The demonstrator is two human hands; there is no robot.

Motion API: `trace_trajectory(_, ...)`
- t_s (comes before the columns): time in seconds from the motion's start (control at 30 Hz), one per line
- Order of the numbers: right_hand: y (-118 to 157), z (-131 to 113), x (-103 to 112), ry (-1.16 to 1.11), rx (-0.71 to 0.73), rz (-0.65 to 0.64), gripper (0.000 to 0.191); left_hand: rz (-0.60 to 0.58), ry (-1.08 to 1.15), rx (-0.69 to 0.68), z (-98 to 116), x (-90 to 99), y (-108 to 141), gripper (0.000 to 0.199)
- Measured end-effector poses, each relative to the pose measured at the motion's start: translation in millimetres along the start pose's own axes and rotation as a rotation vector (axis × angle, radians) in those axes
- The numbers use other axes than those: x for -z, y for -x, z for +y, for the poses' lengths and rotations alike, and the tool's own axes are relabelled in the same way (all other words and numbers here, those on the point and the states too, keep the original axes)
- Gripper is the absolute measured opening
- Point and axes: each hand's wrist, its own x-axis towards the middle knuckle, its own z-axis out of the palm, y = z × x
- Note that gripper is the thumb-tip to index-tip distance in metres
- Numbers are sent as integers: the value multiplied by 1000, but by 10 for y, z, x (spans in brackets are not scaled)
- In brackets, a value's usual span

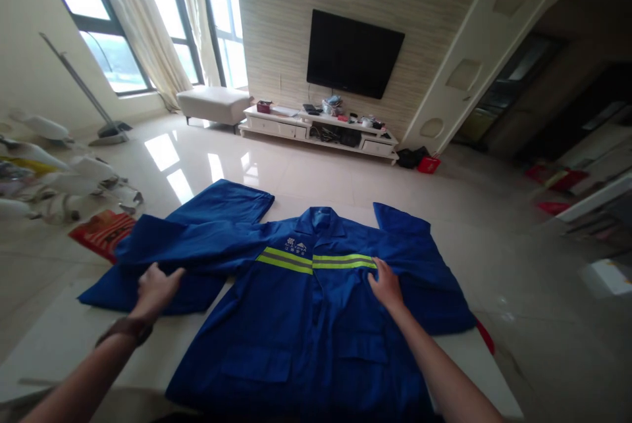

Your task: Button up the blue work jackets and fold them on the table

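Observation:
A blue work jacket (pixel 281 291) with yellow-green and grey chest stripes lies front up on a white table (pixel 494 377), its collar at the far side. More blue cloth (pixel 217 202) lies beside and under its sleeve on the left. My left hand (pixel 158 288), with a dark band on the wrist, is over the left sleeve, thumb and fingers apart, holding nothing. At the right end of the chest stripe, my right hand (pixel 385 281) rests on the jacket with thumb and fingers apart.
A red bag (pixel 101 232) sits at the table's left edge, and something red (pixel 485 336) shows at the right edge. White machines (pixel 74 179) stand at the left. Farther off are a low TV cabinet (pixel 276 125), a bench (pixel 214 106) and a wall-mounted television (pixel 354 53).

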Motion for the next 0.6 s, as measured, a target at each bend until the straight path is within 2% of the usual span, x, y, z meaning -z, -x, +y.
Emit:
trace_trajectory(0.03,170,320,46,73,-83,42,57,-86,-27,-79,-75,-132,226,55)
trace_trajectory(0.07,356,628,58,133,-173,27,57,-192,-59,-201,-135,-263,483,58)
trace_trajectory(0.13,726,1148,1,178,-303,-138,56,-426,-139,-431,-203,-493,1045,66)
trace_trajectory(0.17,887,1339,-48,174,-311,-208,56,-529,-183,-506,-213,-585,1321,69)
trace_trajectory(0.2,1022,1478,-94,171,-291,-225,57,-620,-219,-563,-209,-661,1574,71)
trace_trajectory(0.27,1192,1611,-144,164,-256,-257,59,-745,-255,-689,-176,-772,1962,75)
trace_trajectory(0.33,1243,1585,-126,160,-251,-289,60,-828,-315,-731,-136,-851,2167,80)
trace_trajectory(0.43,1187,1346,-89,148,-233,-298,57,-884,-394,-729,-112,-943,2215,86)
trace_trajectory(0.53,1047,986,-166,-28,-119,-175,51,-904,-410,-747,-129,-999,2158,90)
trace_trajectory(0.6,896,765,-238,-298,-152,-42,48,-928,-416,-745,-136,-1004,2135,91)
